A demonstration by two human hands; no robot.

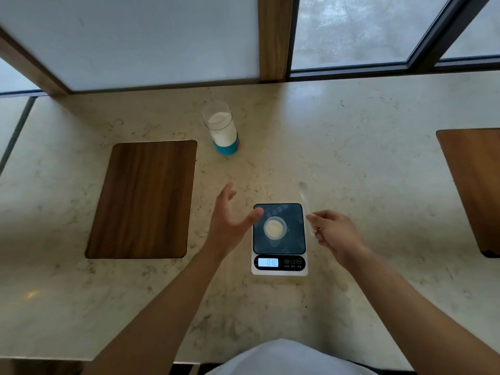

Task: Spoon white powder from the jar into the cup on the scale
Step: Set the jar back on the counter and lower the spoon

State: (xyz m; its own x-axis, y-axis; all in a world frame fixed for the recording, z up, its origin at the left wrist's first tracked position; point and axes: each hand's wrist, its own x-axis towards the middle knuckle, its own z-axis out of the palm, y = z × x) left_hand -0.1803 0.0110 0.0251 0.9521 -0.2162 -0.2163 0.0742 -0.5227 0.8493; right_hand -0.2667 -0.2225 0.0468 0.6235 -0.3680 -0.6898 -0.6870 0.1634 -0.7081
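A clear jar [222, 129] with a teal base stands open at the back of the counter, mostly full of white powder. Nearer to me, a digital scale [293, 239] has a lit display and carries a small clear cup [275, 228] holding some white powder. A translucent spoon [304, 197] lies along the scale's right edge, bowl pointing away from me. My right hand [334, 234] pinches the spoon's handle end. My left hand [230, 220] hovers just left of the scale, fingers spread, thumb tip over the platform's corner, holding nothing.
A dark wooden board [143, 198] is set into the marble counter [378, 158] at the left, and another wooden board [476, 185] at the right edge. Frosted panels and a window frame close off the back.
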